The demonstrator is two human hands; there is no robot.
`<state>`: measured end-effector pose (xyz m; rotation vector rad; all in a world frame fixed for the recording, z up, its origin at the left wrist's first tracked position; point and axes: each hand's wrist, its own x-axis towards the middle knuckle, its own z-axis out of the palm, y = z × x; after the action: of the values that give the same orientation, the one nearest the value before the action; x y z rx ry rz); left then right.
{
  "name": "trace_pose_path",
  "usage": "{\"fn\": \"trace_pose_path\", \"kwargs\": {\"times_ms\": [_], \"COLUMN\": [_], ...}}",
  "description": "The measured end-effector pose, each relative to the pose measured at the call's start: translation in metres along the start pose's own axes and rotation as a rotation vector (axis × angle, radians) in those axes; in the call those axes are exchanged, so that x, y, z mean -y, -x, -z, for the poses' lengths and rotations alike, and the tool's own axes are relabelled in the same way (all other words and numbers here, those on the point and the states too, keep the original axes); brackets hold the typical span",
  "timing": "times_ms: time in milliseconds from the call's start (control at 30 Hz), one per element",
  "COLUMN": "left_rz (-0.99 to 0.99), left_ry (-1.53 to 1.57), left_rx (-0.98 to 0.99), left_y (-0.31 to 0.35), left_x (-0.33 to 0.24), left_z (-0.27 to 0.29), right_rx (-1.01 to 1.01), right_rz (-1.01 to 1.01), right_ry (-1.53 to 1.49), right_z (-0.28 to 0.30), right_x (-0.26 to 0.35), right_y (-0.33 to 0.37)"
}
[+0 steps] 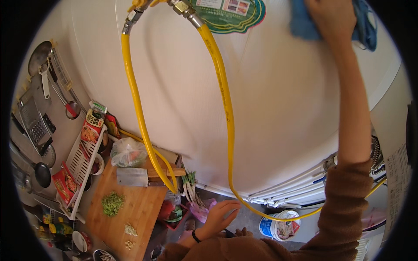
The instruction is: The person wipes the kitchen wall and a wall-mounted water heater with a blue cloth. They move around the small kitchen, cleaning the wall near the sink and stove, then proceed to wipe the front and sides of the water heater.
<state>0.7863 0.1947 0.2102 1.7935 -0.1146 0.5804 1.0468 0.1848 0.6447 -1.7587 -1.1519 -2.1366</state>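
Observation:
High at the right, my right hand (pixel 333 17) presses a blue cloth (pixel 301 22) against the white wall (pixel 278 113). Its fingertips run past the top edge of the picture, and the cloth is slightly blurred. My left hand (pixel 221 215), with a dark band at the wrist, hangs low in front of my body. Its fingers are loosely stretched and hold nothing. Between the hands, a yellow gas hose (pixel 224 104) loops down from metal valve fittings (pixel 185 11) on the wall. Beside these fittings is a green sticker (pixel 235 17).
To the left, a wooden cutting board (pixel 143 209) bears chopped greens (pixel 112 204), chopped garlic (pixel 130 230) and a cleaver (pixel 132 177). Ladles and a grater (pixel 32 115) hang beyond a white rack (pixel 80 169). A white bucket (pixel 278 226) and white pipes (pixel 296 191) are low at the right.

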Motion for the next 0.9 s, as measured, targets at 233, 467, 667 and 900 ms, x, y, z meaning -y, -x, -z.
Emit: {"fn": "trace_pose_path", "kwargs": {"times_ms": [233, 467, 667, 900], "left_rz": [-0.029, 0.048, 0.142, 0.202], "left_ry": [-0.097, -0.141, -0.140, -0.029], "left_rx": [-0.026, -0.066, -0.114, 0.038], "left_y": [0.015, 0.032, 0.060, 0.057], "left_x": [0.002, -0.016, -0.014, -0.004], "left_z": [0.004, 0.019, 0.024, 0.011], "right_rx": [0.395, 1.094, 1.521, 1.030], "right_rz": [0.084, 0.070, -0.482, 0.316], "right_ry": [-0.220, -0.788, -1.201, -0.777], "right_z": [0.008, 0.021, 0.084, 0.042], "right_x": [0.075, 0.120, 0.109, 0.013], "right_y": [0.142, 0.373, 0.411, 0.349]}}
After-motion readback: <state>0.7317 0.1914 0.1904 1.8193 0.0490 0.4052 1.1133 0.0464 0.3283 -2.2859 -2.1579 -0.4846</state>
